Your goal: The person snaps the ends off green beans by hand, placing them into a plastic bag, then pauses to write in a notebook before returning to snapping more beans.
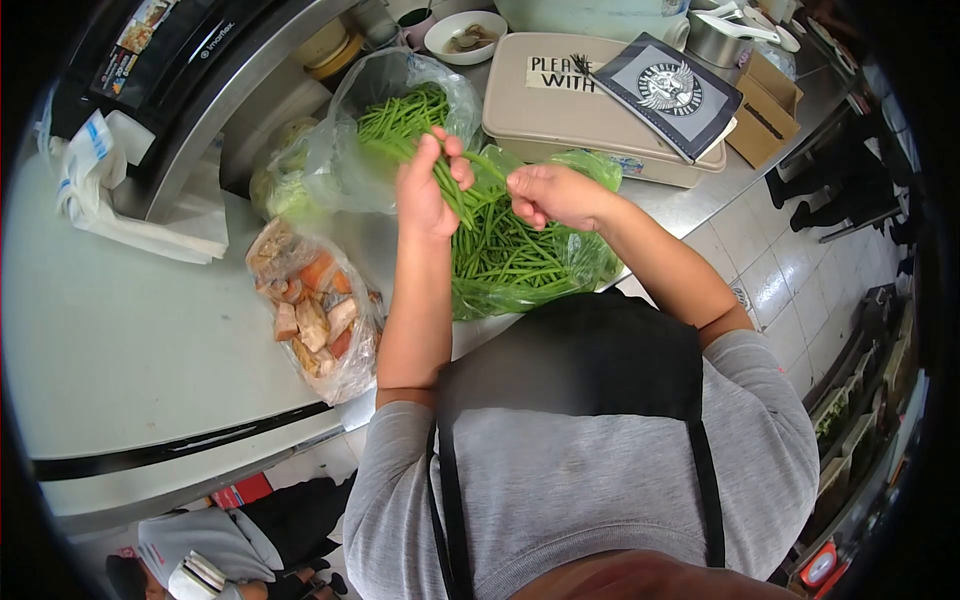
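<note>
My left hand is closed round a small bunch of green beans, their ends poking out on both sides of the fingers. Just to the right, my right hand pinches at the end of a bean near that bunch. Below both hands lies an open green plastic bag full of long green beans. Behind my left hand stands a clear plastic bag with more green beans in it, some cut shorter or lying in a heap.
Left of my forearm sits a clear bag of chunky orange and pale pieces. A beige lidded box carries a dark notebook. Around them are a white bowl, a cardboard box and a white plastic bag. Another person is at lower left.
</note>
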Tool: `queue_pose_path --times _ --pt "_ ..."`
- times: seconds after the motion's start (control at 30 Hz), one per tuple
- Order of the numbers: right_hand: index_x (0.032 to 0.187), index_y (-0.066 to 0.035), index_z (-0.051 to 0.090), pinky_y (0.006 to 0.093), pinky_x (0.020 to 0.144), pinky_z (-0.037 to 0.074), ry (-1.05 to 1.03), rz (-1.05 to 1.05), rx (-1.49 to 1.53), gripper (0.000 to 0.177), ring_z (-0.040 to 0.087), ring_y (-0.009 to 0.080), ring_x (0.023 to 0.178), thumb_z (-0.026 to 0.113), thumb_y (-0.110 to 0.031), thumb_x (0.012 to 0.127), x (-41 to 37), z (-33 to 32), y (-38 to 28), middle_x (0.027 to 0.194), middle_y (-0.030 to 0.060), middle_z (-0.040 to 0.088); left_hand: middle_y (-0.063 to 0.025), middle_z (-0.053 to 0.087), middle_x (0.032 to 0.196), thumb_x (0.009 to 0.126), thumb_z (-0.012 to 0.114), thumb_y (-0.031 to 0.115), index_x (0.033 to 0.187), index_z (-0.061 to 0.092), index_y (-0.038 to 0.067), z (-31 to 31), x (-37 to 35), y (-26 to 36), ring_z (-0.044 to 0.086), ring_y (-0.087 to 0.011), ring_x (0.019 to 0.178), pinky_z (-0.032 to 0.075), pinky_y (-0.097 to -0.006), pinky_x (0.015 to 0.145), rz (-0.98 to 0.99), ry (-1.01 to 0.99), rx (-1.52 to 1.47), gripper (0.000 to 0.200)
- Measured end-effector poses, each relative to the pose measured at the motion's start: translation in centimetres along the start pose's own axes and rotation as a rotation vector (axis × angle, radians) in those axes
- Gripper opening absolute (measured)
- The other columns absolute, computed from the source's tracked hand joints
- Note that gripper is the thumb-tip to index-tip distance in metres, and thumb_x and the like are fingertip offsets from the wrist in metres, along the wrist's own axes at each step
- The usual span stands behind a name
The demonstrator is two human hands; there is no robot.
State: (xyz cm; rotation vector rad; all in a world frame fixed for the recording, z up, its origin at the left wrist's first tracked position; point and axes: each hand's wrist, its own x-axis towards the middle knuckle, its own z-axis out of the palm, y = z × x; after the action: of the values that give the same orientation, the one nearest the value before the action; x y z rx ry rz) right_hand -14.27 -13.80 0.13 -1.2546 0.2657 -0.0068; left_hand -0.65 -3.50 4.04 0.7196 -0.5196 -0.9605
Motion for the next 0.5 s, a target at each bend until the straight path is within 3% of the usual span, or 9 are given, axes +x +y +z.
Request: queue_pose_path --times 0.17,0.27,0.3,0.4,0.5 --pt "0.086 -0.002 0.052 0.0361 0.059 0.044 0.194 -0.001 -1.362 0.033 0.057 0.0257 0.070 0.046 -0.033 0.081 1.2 0.7 1.9 0.078 0.0129 0.058 -0.0064 0.052 0.071 0.082 0.049 0.017 0.085 0.048 0.001 2.3 -1.5 -1.3 0.046 -0.0114 0.054 0.038 -0.0218 0.052 0.049 -0.215 0.470 0.016" --pt "0.088 -0.002 0.054 0.0406 0.065 0.044 0.271 0.188 -1.333 0.033 0.056 0.0304 0.080 0.050 -0.033 0.078 1.8 0.6 4.0 0.084 0.0156 0.058 -0.0073 0.054 0.072 0.082 0.048 0.018 0.085 0.049 0.002 3.7 -2.0 -1.2 0.046 -0.0112 0.055 0.038 -0.0219 0.053 0.122 -0.221 0.528 0.016" --pt "0.086 -0.002 0.055 0.0393 0.066 0.045 0.340 0.183 -1.377 0.034 0.057 0.0293 0.080 0.052 -0.035 0.076 1.6 1.0 4.0 0.082 0.0141 0.059 -0.0059 0.056 0.073 0.082 0.049 0.016 0.087 0.049 0.001 3.4 -1.8 -1.2 0.047 -0.0083 0.057 0.039 -0.0217 0.056 0.144 -0.181 0.574 0.016" --pt "0.087 -0.002 0.054 0.0397 0.066 0.044 0.286 0.236 -1.323 0.034 0.056 0.0303 0.078 0.052 -0.034 0.076 2.4 0.0 5.0 0.080 0.0141 0.059 -0.0059 0.057 0.072 0.082 0.048 0.018 0.087 0.049 0.001 1.8 -0.9 -1.5 0.047 -0.0082 0.061 0.038 -0.0227 0.062 0.207 0.022 0.723 0.018" --pt "0.082 -0.002 0.052 0.0329 0.056 0.044 0.163 0.022 -1.265 0.024 0.057 0.0225 0.061 0.054 -0.025 0.076 3.0 -3.0 6.2 0.071 0.0120 0.058 -0.0036 0.054 0.066 0.082 0.050 0.019 0.086 0.050 0.002 -1.2 -0.3 -2.2 0.046 -0.0083 0.061 0.037 -0.0240 0.063 0.172 0.177 0.616 0.017"
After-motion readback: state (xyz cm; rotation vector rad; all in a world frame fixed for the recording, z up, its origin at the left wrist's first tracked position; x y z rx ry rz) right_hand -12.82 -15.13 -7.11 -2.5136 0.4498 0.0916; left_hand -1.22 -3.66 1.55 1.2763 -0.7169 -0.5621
